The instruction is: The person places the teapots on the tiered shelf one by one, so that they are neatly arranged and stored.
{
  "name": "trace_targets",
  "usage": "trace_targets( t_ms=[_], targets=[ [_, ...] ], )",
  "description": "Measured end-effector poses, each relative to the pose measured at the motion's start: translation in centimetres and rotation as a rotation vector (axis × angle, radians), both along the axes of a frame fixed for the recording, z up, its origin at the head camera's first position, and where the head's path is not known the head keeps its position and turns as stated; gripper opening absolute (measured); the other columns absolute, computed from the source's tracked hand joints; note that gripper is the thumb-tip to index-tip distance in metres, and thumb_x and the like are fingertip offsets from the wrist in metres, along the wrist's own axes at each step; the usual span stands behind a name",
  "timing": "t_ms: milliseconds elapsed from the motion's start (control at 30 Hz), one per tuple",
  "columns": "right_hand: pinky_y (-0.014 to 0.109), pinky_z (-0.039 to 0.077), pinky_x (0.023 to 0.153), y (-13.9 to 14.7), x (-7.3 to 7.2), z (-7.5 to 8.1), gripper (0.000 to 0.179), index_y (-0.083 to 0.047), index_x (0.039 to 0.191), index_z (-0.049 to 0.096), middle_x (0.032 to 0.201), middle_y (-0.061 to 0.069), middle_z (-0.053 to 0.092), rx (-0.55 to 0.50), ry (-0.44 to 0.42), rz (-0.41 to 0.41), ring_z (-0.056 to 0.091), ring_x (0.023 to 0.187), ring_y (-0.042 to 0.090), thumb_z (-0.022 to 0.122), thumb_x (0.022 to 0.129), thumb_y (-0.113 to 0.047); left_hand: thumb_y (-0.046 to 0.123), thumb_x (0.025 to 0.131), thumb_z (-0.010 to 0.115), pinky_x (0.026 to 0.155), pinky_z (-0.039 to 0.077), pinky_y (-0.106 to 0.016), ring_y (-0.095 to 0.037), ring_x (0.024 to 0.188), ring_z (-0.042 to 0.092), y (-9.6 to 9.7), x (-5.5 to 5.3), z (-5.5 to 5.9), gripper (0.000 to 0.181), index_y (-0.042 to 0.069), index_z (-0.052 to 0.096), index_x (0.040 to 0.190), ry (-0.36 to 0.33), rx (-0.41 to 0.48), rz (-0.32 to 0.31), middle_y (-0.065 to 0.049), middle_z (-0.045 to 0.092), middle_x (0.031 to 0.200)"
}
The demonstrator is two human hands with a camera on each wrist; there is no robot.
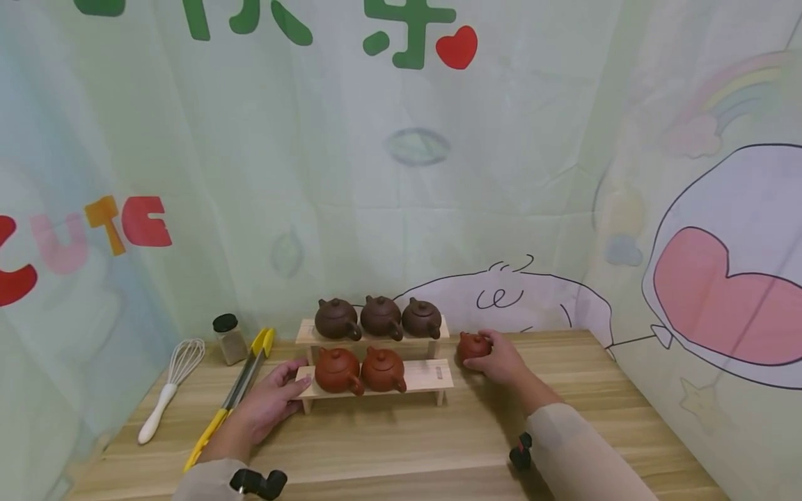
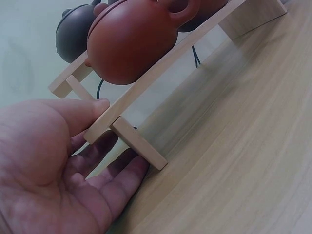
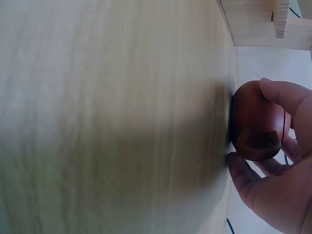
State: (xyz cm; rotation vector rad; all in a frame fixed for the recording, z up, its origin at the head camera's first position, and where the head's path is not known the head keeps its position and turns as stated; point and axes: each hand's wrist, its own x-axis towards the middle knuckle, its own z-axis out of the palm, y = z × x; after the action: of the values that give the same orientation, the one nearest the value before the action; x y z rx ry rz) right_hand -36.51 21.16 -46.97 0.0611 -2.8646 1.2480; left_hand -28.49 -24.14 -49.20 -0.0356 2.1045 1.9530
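Note:
My left hand (image 1: 273,398) grips the left end of a low two-tier wooden stand (image 1: 427,376). In the left wrist view the thumb lies on the board's edge, with the fingers curled below beside a leg (image 2: 139,142). Two red-brown clay teapots, one at the left (image 1: 337,370) and one beside it (image 1: 383,369), sit on the lower tier. Dark brown teapots (image 1: 380,318) line the upper tier. Right of the stand, my right hand (image 1: 501,359) holds another red-brown teapot (image 3: 258,117) between thumb and fingers, its base right at the tabletop.
Left of the stand lie yellow-ended tongs (image 1: 241,379) and a white-handled whisk (image 1: 168,391). A black-lidded jar (image 1: 230,339) stands near the back edge. Behind the wooden table (image 1: 388,445) hangs a printed cloth backdrop (image 1: 351,195), which also runs along both sides.

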Motion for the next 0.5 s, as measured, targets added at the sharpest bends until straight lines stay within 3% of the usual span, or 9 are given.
trace_targets(
  t_ms=[500],
  targets=[
    [0.064,0.046,0.118,0.3,1.0,-0.1,0.077,-0.001,0.153,0.050,0.150,0.028,0.058,0.006,0.018,-0.021,0.058,0.136,0.047,0.087,0.089,-0.021,0.029,0.114,0.052,0.125,0.038,-0.065,-0.048,0.159,0.034,-0.1,-0.1,-0.2,0.065,0.005,0.023,0.167,0.004,-0.006,0.000,-0.025,0.006,0.179]
  ],
)
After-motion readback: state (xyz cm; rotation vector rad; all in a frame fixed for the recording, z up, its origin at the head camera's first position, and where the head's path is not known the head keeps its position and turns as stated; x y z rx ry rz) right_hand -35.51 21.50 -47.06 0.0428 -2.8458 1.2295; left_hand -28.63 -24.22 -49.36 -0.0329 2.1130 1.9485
